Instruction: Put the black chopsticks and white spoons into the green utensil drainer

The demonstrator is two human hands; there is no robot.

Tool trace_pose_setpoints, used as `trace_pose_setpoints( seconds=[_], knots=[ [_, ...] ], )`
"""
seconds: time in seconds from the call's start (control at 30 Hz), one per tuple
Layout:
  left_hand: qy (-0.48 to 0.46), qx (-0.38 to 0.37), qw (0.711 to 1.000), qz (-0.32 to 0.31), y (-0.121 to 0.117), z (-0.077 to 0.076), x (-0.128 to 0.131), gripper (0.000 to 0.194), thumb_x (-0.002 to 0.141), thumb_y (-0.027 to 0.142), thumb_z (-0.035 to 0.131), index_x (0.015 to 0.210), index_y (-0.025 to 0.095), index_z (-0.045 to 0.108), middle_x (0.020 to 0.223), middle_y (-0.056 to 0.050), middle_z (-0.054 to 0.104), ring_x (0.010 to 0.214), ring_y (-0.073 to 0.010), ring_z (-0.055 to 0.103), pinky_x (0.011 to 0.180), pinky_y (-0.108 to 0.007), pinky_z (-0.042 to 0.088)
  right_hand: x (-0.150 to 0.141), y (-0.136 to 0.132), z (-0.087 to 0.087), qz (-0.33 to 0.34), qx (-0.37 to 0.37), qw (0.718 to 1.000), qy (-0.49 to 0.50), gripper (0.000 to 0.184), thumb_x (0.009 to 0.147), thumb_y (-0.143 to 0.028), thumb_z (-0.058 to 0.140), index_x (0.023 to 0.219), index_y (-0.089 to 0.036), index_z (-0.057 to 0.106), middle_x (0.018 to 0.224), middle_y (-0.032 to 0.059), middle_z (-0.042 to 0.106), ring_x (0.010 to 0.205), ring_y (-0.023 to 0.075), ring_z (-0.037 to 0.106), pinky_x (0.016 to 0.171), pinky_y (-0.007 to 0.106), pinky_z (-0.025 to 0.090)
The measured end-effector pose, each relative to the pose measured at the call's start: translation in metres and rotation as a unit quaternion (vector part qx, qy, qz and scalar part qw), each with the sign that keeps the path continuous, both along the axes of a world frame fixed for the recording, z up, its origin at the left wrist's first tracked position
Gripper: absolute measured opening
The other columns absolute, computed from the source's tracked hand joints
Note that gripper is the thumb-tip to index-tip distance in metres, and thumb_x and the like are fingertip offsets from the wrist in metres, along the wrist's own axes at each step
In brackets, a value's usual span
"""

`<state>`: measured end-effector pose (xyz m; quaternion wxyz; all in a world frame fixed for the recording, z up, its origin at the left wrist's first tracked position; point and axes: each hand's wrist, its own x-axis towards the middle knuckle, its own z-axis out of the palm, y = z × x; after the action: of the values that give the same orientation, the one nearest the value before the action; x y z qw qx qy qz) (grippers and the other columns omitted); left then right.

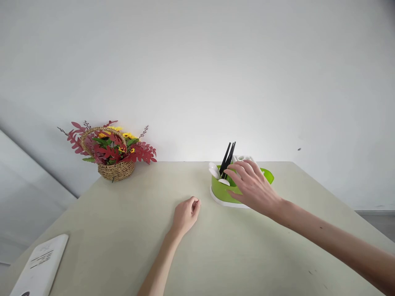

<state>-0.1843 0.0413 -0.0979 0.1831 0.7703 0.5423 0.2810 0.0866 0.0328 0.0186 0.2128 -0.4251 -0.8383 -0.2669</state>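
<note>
Head camera: a green cutlery caddy (219, 190) with a white base (220, 201) is seen at the far side of a pale table (123, 238), a little right of the middle and close to the wall (197, 82). The right hand (251, 187) is held over the caddy's near right part, palm down, with its forearm extended from the near right. Its fingers are spread and gently bent, and the thumb is kept apart from them in front of the green side. The index fingertip is placed just beside the black chopsticks (227, 158), which are stood at a slant in the caddy; whether they are touched cannot be told. White spoons (213, 170) are leaned at the caddy's left end, and a white holed piece (243, 158) is partly hidden behind the hand.

The left hand (186, 213) is rested on the table, left of the caddy and nearer, with its fingers curled into a loose fist.

At the far left, a wicker basket (116, 170) is filled with red leaves (142, 151) and yellow sunflowers (128, 135). At the near left, a flat white object (41, 263) with dark markings is cut off by the view's edge.
</note>
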Motion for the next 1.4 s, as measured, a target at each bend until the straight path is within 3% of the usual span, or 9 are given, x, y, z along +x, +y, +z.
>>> trace_pose_setpoints(
  seconds=[0.17,0.33,0.47,0.8,1.23,1.4],
  knots=[
    [-0.001,-0.002,1.000,0.004,-0.001,0.002,0.000,0.030,0.103,0.040,0.043,0.088,0.024,0.063,0.071,0.001,0.071,0.058,-0.0151,0.058,0.061,-0.027,0.036,0.013,0.002,-0.015,-0.051,-0.030,0.998,0.006,0.069,0.097,-0.034,0.066,0.156,-0.008,0.040,0.160,0.0264,0.045,0.148,0.0431,0.041,0.124,0.060,0.033],
    [-0.003,-0.005,1.000,0.003,0.000,0.002,0.000,0.029,0.102,0.041,0.043,0.087,0.024,0.062,0.071,0.001,0.070,0.058,-0.0148,0.056,0.062,-0.027,0.036,0.017,0.006,-0.027,-0.059,-0.016,0.998,0.029,0.077,0.106,-0.035,0.050,0.167,-0.006,0.014,0.163,0.0260,0.043,0.152,0.0404,0.040,0.125,0.056,0.035],
    [-0.004,-0.003,1.000,0.001,0.000,0.001,0.000,0.031,0.103,0.042,0.042,0.087,0.024,0.061,0.069,0.001,0.067,0.057,-0.0146,0.055,0.061,-0.027,0.035,0.020,0.007,-0.029,-0.061,-0.010,0.998,0.032,0.081,0.107,-0.040,0.045,0.169,-0.006,0.005,0.162,0.0259,0.044,0.151,0.0408,0.042,0.123,0.056,0.039],
    [-0.001,-0.001,1.000,0.004,0.000,0.001,0.000,0.031,0.102,0.042,0.042,0.086,0.024,0.061,0.068,0.002,0.066,0.055,-0.0139,0.053,0.060,-0.027,0.035,0.058,0.013,-0.030,-0.062,-0.011,0.997,0.035,0.078,0.108,-0.049,0.041,0.169,-0.009,0.013,0.161,0.0233,0.047,0.149,0.0394,0.045,0.120,0.057,0.044],
    [0.004,-0.005,1.000,0.005,-0.001,0.002,0.000,0.032,0.102,0.043,0.041,0.089,0.024,0.063,0.070,0.001,0.068,0.059,-0.0149,0.056,0.062,-0.027,0.037,0.149,0.023,-0.034,-0.120,-0.070,0.989,0.058,0.080,0.101,-0.056,0.050,0.168,-0.021,0.023,0.163,0.0136,0.047,0.148,0.0404,0.045,0.111,0.059,0.050],
    [0.003,-0.003,1.000,0.006,-0.002,0.003,0.000,0.032,0.102,0.043,0.041,0.088,0.024,0.063,0.070,0.001,0.069,0.058,-0.0147,0.057,0.061,-0.027,0.036,0.182,0.024,-0.034,-0.159,-0.096,0.981,0.053,0.079,0.101,-0.058,0.048,0.167,-0.021,0.026,0.165,0.0107,0.045,0.150,0.0356,0.042,0.110,0.052,0.050]
  ],
)
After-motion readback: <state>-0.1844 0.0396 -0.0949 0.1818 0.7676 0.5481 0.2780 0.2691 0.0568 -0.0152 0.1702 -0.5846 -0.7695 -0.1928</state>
